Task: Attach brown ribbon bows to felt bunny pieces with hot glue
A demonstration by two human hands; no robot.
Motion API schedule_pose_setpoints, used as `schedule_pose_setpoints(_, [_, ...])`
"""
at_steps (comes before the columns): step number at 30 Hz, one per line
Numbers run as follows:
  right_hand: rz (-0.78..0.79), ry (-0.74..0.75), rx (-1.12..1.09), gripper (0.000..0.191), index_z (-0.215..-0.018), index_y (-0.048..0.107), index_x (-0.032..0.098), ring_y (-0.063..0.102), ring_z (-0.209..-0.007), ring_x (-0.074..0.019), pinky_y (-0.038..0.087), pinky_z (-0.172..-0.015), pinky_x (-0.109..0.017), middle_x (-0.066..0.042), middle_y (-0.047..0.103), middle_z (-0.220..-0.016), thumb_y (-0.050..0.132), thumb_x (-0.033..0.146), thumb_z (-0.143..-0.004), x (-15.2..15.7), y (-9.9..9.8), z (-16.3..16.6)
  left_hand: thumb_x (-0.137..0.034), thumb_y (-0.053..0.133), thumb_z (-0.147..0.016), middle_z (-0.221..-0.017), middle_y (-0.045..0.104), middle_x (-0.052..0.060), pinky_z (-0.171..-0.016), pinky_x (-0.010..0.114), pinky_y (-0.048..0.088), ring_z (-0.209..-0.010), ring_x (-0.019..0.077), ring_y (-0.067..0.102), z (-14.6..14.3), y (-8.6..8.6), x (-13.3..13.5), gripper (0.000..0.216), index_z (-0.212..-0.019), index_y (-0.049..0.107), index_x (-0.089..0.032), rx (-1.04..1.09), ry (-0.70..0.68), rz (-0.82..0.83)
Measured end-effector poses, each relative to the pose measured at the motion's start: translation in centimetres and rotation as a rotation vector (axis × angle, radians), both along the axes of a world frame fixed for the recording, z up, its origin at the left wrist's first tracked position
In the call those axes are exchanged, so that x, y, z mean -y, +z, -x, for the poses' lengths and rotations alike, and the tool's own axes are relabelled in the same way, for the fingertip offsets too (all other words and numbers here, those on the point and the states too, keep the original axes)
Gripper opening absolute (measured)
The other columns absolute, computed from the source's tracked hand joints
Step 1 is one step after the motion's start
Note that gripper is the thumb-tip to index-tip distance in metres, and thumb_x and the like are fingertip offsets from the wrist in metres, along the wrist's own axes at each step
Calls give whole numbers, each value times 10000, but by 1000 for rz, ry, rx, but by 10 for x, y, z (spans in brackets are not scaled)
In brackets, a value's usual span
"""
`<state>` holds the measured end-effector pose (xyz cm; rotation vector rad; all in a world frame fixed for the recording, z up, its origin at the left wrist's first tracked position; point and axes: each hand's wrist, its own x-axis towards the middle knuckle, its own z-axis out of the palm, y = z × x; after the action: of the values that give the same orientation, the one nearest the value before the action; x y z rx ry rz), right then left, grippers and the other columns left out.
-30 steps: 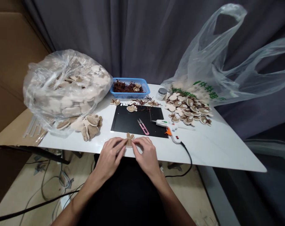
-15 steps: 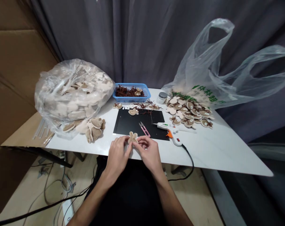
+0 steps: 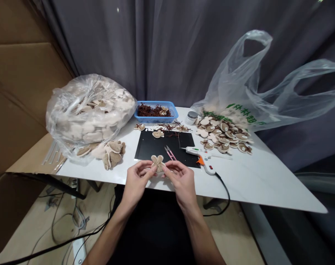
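Note:
Between my two hands, just over the table's front edge, is a small beige bunny-shaped plush patch [image 3: 157, 162], its two ears pointing up. My left hand [image 3: 139, 178] pinches its left side between thumb and fingers. On the other side, the thumb and fingers of my right hand [image 3: 181, 180] grip it too. Pink-handled thread snips [image 3: 170, 152] lie just beyond, on a black mat [image 3: 150, 147]. To the right of them rests a white hot glue gun [image 3: 199, 156] with an orange trigger. Another plush patch [image 3: 157, 134] lies at the mat's far edge.
A clear bag of plush pieces [image 3: 92, 114] stands at the left, with loose plush pieces [image 3: 113, 154] before it. A blue basket [image 3: 156, 120] holds brown bows. A grey-lidded jar [image 3: 191, 117] stands beside a pile of bow-trimmed patches [image 3: 224, 134] and a plastic carrier bag [image 3: 239, 88].
My hands have moved slightly apart, and the patch now sits more squarely between them with more of its face showing. The whole view has shifted a little.

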<state>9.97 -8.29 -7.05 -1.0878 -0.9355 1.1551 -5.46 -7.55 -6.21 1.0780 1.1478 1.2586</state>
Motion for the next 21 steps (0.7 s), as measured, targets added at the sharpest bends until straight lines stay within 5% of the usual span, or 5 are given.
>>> schedule_pose_setpoints(4, [0, -16, -52, 364, -861, 757, 205, 762, -800, -239, 665, -805, -391, -61, 776, -852, 964, 461, -706, 5, 4, 6, -499, 863, -829, -873, 815, 69, -780, 340, 636, -772, 225, 778, -6, 7, 9, 343, -939, 794, -182, -61, 20, -77])
schedule_pose_setpoints(10, [-49, -56, -24, 311, -856, 757, 207, 756, -792, -226, 659, -762, -349, -61, 771, -854, 957, 395, -710, 12, 14, 11, -353, 721, -960, -965, 818, 53, -808, 320, 588, -844, 216, 749, -17, 15, 25, 176, -1043, 800, -219, -422, 217, -291])
schedule_pose_setpoints(16, [-115, -172, 59, 225, -863, 754, 193, 745, -737, -196, 653, -726, -313, -46, 765, -817, 903, 319, -750, 14, 19, 13, -416, 798, -904, -935, 822, 76, -775, 301, 561, -852, 225, 739, -16, 24, 21, 236, -932, 843, -187, -182, 110, -146])
schedule_pose_setpoints(21, [-196, -275, 131, 151, -867, 754, 193, 733, -695, -171, 634, -697, -279, -27, 758, -793, 859, 248, -773, 19, 22, 17, -343, 854, -853, -845, 793, 53, -722, 267, 516, -799, 187, 701, -19, 26, 22, 144, -868, 872, -202, -184, 170, -202])
